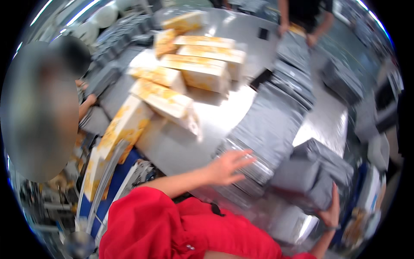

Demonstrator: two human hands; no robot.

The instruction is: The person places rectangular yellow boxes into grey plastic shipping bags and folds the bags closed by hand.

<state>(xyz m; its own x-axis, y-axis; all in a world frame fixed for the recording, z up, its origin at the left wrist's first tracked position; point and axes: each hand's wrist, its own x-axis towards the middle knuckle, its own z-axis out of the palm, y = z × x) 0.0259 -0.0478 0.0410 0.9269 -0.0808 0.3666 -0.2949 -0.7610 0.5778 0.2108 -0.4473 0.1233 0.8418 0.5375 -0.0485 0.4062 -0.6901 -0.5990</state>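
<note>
The red garment (224, 233) lay just this side of the grey bag stack (271, 121), cut off by the lower edge. Right of the stack's near end, the right hand (330, 210) rested against a bulky grey parcel (297, 177); its palm was hidden, so I cannot tell whether it gripped. The left hand (226, 167) was open, fingers spread over the stack's near end; blur hid whether they touched it. A dark object (261, 79) beside the stack's left edge was too blurred to identify.

The metal table (172, 146) surrounded the stack, glare washing out patches. White-and-yellow boxes (202, 73) stood left of the stack, some partly covering others. Farther left, a blurred patch hid most of a co-worker, leaving a forearm (87, 105) visible. At the stack's far end, another co-worker's 2 hands showed, the head cut off. Beyond the stack stretched greenish floor (366, 52), with ceiling lights (84, 11) far to its left.
</note>
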